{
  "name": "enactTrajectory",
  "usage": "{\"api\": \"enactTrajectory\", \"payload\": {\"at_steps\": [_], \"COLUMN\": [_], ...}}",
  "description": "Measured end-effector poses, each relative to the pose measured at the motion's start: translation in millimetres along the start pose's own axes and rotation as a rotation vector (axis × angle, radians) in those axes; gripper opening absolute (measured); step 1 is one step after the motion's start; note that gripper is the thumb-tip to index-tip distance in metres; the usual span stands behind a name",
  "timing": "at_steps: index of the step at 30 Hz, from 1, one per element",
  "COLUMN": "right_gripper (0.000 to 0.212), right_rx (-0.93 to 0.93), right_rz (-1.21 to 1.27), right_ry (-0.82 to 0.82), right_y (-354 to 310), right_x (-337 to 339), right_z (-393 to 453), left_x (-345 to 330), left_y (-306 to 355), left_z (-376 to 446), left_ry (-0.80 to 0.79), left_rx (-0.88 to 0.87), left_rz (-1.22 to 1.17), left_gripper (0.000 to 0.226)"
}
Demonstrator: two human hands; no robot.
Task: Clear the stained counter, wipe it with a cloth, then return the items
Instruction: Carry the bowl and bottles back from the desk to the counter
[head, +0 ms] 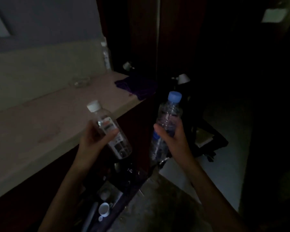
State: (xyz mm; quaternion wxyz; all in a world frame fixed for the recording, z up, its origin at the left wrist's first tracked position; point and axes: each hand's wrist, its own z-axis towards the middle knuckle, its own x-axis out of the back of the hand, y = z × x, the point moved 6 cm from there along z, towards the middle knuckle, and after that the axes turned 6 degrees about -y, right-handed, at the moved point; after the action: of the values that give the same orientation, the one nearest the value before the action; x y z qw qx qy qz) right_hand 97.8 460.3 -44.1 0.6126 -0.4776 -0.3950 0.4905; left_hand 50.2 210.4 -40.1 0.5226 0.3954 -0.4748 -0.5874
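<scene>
The room is dim. My left hand (95,137) grips a clear bottle with a white cap (107,124), tilted, just off the counter's front edge. My right hand (172,137) holds a clear bottle with a blue cap (170,113) upright, right of the counter's end. The pale counter (40,131) stretches along the left and carries a faint reddish stain (49,134). A dark purple cloth (136,86) lies bunched at the counter's far right end.
A glass ashtray (79,81) sits mid-counter near the wall, and another bottle (106,56) stands at the back corner. A dark wooden panel (144,47) rises beside the counter's end. Below my arms are a small white cup (104,209) and clutter. Light floor lies to the right.
</scene>
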Motion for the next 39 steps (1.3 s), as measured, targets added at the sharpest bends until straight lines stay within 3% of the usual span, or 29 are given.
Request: {"api": "enactTrajectory", "payload": {"at_steps": [4,9,20,30,34,39], "right_gripper": [0.042,0.040,0.045,0.076,0.059,0.056], "right_rx": [0.110,0.201,0.313,0.253,0.288,0.408], "right_rz": [0.000,0.018,-0.115,-0.112,-0.095,-0.050], "right_ry": [-0.166,-0.297,-0.271,-0.438,-0.430,-0.357], "right_y": [-25,-42,-13,31,35,40], "right_x": [-14,-52,-166,-244,-249,-248], "right_z": [115,236,454,521,529,520], "left_x": [1,20,77,113,119,120], "left_y": [24,46,31,-7,-25,-46], "left_z": [83,172,348,440,454,458], "left_ry": [0.158,0.277,0.366,0.471,0.501,0.541], "left_rx": [-0.075,-0.143,-0.129,-0.019,-0.010,-0.007], "left_rz": [0.118,0.278,0.419,0.566,0.634,0.633], "left_gripper": [0.048,0.042,0.049,0.055,0.053,0.049]}}
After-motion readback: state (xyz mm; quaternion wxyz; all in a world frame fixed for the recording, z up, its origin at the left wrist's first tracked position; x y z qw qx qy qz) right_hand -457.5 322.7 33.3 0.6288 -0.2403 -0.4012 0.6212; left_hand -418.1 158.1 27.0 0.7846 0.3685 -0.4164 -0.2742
